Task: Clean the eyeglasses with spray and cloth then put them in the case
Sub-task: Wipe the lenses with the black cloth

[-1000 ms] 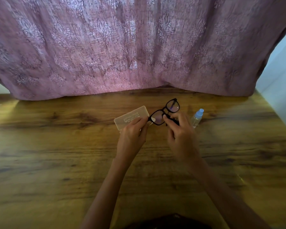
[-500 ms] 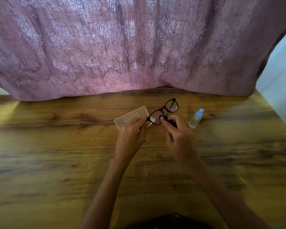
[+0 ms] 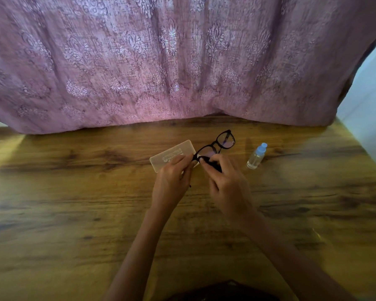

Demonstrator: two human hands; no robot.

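Head view showed us mid-wipe: left hand [image 3: 172, 181] gripped the eyeglasses [image 3: 215, 146], right hand [image 3: 226, 185] pinched a dark cloth [image 3: 213, 165] on one lens, closed case [image 3: 172, 156] waiting.

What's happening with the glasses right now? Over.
Left hand pinching black-framed eyeglasses. Right hand rubbing dark cloth on near lens. Translucent rectangular plastic case shut; small clear spray bottle upright alongside. Nothing blocking.
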